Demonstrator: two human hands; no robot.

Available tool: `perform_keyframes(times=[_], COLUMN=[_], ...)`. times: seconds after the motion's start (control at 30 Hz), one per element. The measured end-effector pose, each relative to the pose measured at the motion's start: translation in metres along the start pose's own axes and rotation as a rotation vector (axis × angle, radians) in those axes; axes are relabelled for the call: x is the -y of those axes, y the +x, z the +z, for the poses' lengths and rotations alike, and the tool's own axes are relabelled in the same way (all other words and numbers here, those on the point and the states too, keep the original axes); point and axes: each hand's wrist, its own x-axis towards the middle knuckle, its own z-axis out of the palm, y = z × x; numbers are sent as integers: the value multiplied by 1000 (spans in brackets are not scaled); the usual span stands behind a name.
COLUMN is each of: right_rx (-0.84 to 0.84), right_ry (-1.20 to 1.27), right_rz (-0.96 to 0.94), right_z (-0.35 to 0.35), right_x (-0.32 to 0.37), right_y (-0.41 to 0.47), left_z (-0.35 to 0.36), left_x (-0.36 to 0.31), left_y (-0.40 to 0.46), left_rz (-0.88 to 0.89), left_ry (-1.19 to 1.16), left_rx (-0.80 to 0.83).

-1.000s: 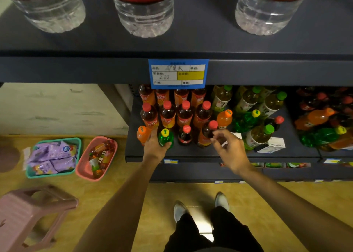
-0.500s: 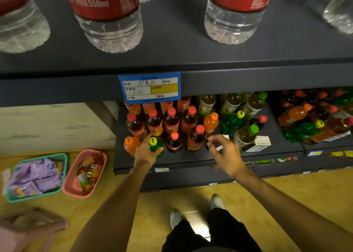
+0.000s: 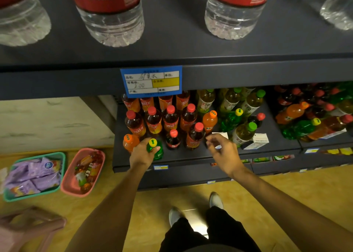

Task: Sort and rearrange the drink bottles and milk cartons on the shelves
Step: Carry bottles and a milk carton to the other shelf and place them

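Two hands reach to the lower shelf. Our left hand wraps its fingers round a little green bottle with a yellow cap, at the front edge of the shelf, just beside a small orange bottle. Our right hand holds nothing, its fingers loosely bent, near a red-capped tea bottle. A milk carton lies further right.

Bare forearms (no sleeves showing), black trousers, pale shoes
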Motion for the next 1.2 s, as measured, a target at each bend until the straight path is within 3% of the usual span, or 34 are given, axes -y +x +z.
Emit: perform_keyframes(times=[0.13, 0.33, 0.53, 0.6, 0.77, 1.2], right_rx=[-8, 20, -64, -92, -210, -437], right_ry=[41, 108, 247, 300, 398, 550], right_rz=[33, 99, 192, 251, 401, 513], right_z=[5, 14, 6, -1, -29, -141], right_x=[1, 2, 2, -3, -19, -88], right_y=[-2, -8, -10, -11, -22, -56], left_z=[-2, -20, -19, -14, 7, 87], left_x=[10, -19, -64, -77, -97, -202], left_y=[-9, -30, -49, -55, -66, -106], left_rz=[66, 99, -71, -146, -269, -179], left_ry=[-106, -516, -1075, -1167, -1223, -927], left_rx=[12, 77, 145, 178, 365, 551])
